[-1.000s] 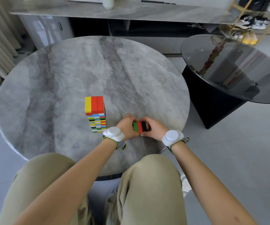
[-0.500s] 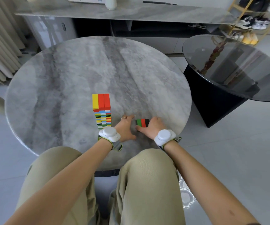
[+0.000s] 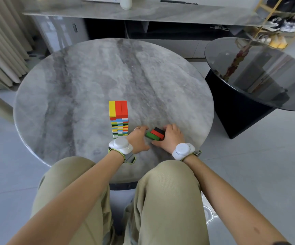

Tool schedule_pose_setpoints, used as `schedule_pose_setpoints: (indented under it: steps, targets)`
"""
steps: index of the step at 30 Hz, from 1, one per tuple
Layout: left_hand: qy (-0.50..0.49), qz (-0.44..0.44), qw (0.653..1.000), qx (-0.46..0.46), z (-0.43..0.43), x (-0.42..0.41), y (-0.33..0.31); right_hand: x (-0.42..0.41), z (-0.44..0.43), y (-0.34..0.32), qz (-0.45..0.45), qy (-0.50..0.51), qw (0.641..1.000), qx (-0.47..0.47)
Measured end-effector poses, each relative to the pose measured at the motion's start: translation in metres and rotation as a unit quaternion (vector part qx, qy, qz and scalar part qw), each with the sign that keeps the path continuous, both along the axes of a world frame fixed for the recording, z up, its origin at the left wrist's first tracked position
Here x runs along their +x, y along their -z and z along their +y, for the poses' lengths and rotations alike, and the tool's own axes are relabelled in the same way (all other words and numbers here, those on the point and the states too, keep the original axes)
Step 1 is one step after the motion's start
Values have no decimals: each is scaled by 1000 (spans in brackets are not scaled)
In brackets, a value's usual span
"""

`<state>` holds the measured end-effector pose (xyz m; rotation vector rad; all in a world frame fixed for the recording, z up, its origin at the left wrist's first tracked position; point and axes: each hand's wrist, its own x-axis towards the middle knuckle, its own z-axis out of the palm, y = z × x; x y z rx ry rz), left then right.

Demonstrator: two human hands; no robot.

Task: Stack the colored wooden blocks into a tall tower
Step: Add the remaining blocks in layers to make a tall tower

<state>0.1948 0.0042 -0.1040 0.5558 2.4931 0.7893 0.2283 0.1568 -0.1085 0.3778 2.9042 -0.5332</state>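
Bare forearms, with a rounded white left wrist unit (image 3: 120, 145) and a matching right wrist unit (image 3: 183, 150) over the near edge of the table (image 3: 90, 85), each on a grey band (image 3: 129, 157) edged in yellow-green. Thin ring (image 3: 137, 128) on a finger of the left hand (image 3: 137, 138), further in over the table; loose khaki trousers (image 3: 168, 200), faintly ribbed, below the table's near edge

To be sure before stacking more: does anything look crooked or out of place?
Only the three loose blocks, gripped by the right hand, lie diagonal to the tower, which looks straight.

Multicoloured tower (image 3: 118, 119), grey-veined table (image 3: 90, 76), green-red-black blocks (image 3: 155, 134).
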Motion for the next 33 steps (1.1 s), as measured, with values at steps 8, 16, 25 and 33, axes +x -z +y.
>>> schedule_pose_setpoints:
  steps: [8,16,25,33]
  targets:
    - [10,-28,999,21,3,5,-8,1,0,-3,-5,-22,997,-72]
    - [1,-41,995,93,-10,19,-60,-19,19,-35,42,-6,991,-129]
    - [-50,77,979,181,-78,28,-139,-51,-37,-143,166,-180,949,-200]
    - [-119,185,957,190,-121,-9,-114,-67,-80,-145,77,-281,944,-154]
